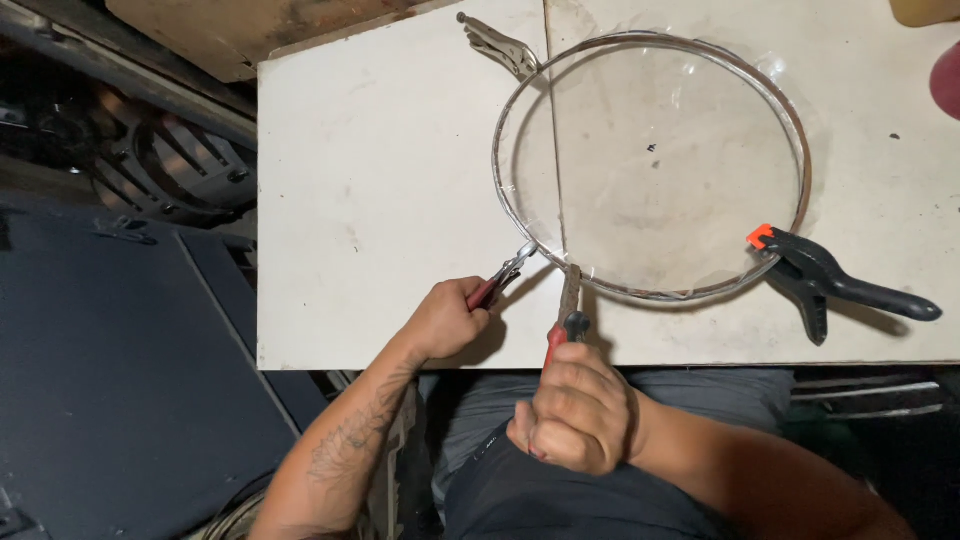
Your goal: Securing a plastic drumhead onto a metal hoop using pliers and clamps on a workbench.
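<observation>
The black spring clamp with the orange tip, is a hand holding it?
No, the black spring clamp grips the ring's right edge alone; both hands hold pliers.

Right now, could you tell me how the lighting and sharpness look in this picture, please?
Head view: the white table is brightly lit, the floor at left dark; glare glints on the metal ring; both hands, left hand and right hand, cast soft shadows; focus is fairly sharp.

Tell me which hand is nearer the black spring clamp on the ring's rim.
Right. The right hand, gripping red-handled pliers at the ring's near edge, sits left of and below the black spring clamp. The left hand, holding other pliers, is farther left.
</observation>
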